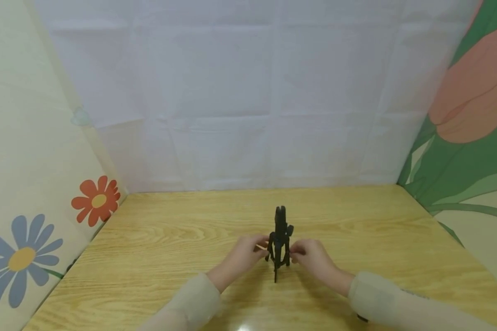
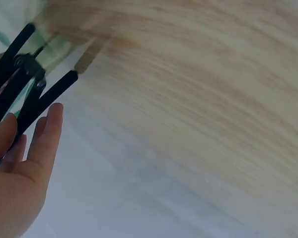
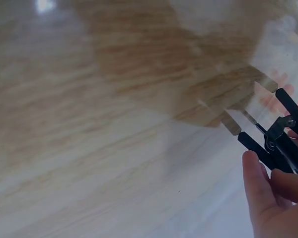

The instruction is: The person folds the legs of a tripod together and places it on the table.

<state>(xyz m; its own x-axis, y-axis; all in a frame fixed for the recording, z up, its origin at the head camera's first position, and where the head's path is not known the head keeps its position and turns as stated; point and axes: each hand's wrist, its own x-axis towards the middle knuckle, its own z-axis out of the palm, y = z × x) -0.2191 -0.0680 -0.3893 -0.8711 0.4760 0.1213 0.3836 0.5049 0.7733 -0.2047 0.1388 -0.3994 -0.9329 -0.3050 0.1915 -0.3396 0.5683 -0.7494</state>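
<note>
One tripod stands between left hand and right hand.

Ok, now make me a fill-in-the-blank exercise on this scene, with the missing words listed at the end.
1. The left hand and the right hand are on either side of the stand, whose colour is ____.
2. The surface of the tabletop has a ____-grain pattern.
3. In the head view, the red flower is on the ____-hand side of the picture.

Missing words: black; wood; left.
</note>
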